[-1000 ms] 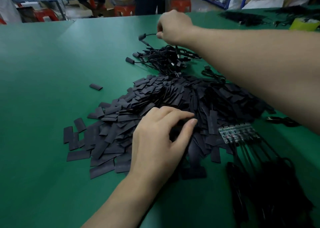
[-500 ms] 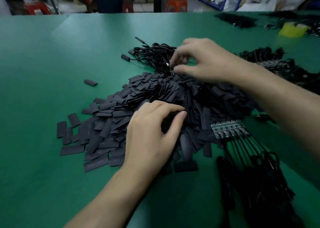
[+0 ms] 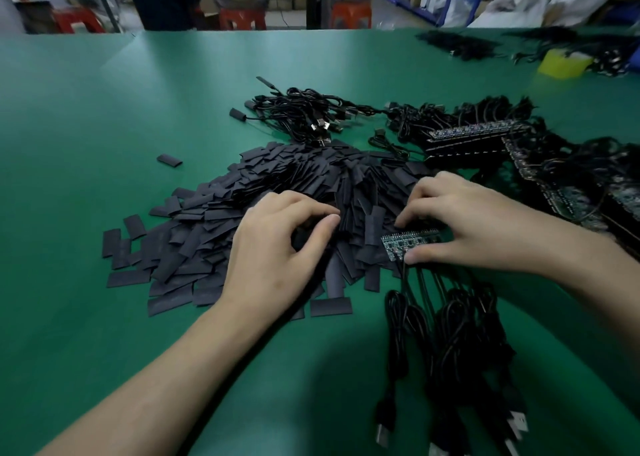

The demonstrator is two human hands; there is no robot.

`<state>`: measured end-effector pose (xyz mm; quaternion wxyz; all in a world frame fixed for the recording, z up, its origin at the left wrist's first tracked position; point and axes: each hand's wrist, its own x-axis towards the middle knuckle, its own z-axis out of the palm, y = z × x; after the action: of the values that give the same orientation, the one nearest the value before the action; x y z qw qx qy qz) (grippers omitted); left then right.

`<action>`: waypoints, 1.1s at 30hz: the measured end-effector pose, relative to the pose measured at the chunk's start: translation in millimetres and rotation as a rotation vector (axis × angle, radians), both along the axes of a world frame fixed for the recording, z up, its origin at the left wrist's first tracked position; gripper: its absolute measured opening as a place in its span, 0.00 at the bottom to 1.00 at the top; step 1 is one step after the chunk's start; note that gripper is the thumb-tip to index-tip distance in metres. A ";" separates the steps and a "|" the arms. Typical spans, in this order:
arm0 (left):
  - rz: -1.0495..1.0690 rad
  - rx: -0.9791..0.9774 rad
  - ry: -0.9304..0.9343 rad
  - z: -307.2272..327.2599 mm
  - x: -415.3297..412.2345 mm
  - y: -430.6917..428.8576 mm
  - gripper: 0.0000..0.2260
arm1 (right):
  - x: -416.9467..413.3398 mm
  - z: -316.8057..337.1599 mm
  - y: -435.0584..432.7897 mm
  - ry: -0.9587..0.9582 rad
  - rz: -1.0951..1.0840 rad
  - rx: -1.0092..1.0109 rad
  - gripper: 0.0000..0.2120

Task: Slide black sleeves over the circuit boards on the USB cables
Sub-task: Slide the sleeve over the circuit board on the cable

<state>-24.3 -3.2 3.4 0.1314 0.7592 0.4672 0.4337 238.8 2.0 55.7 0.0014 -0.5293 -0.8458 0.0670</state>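
A wide pile of flat black sleeves (image 3: 214,220) lies on the green table (image 3: 104,116). My left hand (image 3: 277,244) sits on the pile's near side with fingers and thumb curled round sleeves there. A short row of bare circuit boards (image 3: 403,244) lies at the pile's right edge, and their black USB cables (image 3: 450,334) run toward me and end in plugs (image 3: 516,424). My right hand (image 3: 460,223) pinches this row, fingertips on its far edge and thumb on its near edge.
Sleeved cables (image 3: 311,116) lie tangled behind the pile. More rows of boards with cables (image 3: 478,133) fill the right side. One stray sleeve (image 3: 169,160) lies to the left. A yellow object (image 3: 562,62) and further cable heaps sit at the far right.
My right hand came back from the tangle of cables behind the pile, passed over it, and now pinches the near row of boards. My left hand stayed on the sleeves.
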 end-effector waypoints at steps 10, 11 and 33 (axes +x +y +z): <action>-0.098 0.063 0.058 4.4 3.8 -5.5 0.11 | -13.9 20.7 7.2 0.530 -0.039 -0.174 0.08; -0.124 0.012 0.000 5.8 4.2 -6.5 0.11 | -21.0 19.4 7.9 0.571 -0.023 -0.187 0.08; -0.308 -0.598 -0.650 18.3 6.2 -5.9 0.02 | -54.3 -25.0 -4.1 1.274 -0.100 -0.433 0.06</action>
<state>-18.1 -9.1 21.7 0.5467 0.5735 0.3880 0.4709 184.5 -2.0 30.7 0.3969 -0.4133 -0.6216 0.5340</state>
